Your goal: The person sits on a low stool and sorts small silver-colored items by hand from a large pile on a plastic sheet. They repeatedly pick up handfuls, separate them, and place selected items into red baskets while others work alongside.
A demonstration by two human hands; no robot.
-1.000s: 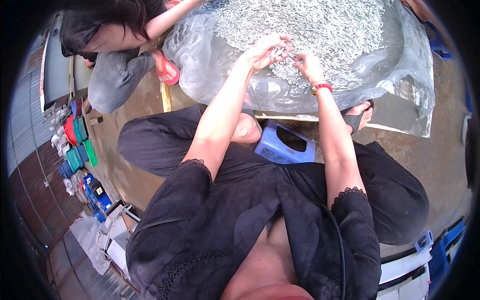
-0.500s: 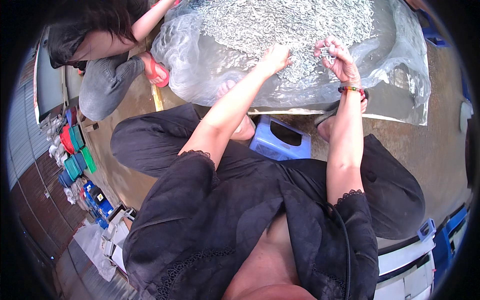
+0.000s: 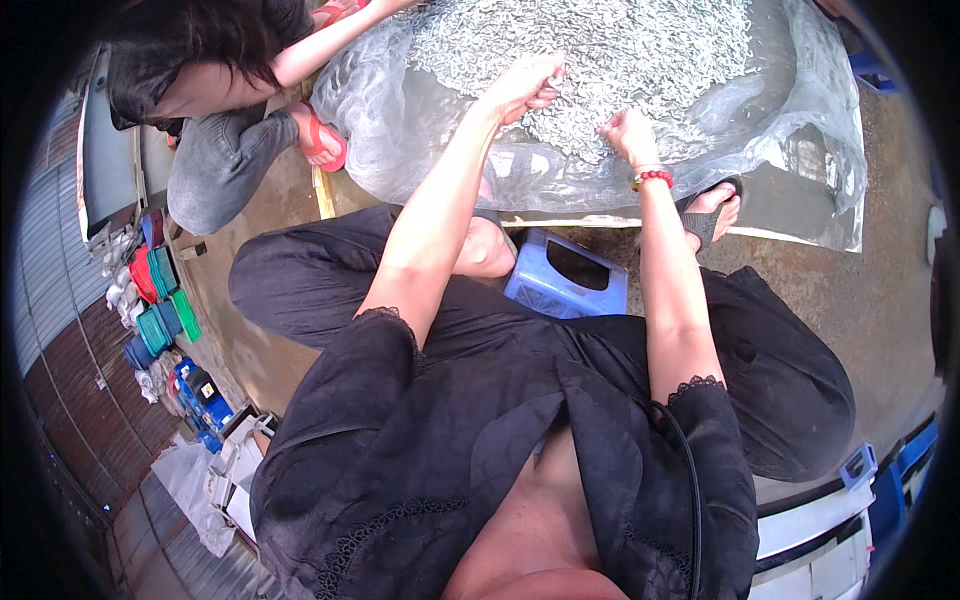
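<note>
1. Silvery, slender small pieces [image 3: 660, 65] lie heaped at upper centre on translucent, crumpled plastic sheeting [image 3: 820, 125]; a snagged fold could spill some.
2. Left hand [image 3: 525, 88] curls, right hand [image 3: 630, 137] bunches its fingertips, both by the heap's lower edge; whether either grips anything, I cannot tell.
3. Frame's top crops the heap.

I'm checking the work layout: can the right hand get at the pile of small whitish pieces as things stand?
Probably yes. The right hand is at the near edge of the pile of small whitish pieces, and the left hand is off to the left, leaving the way free.
</note>
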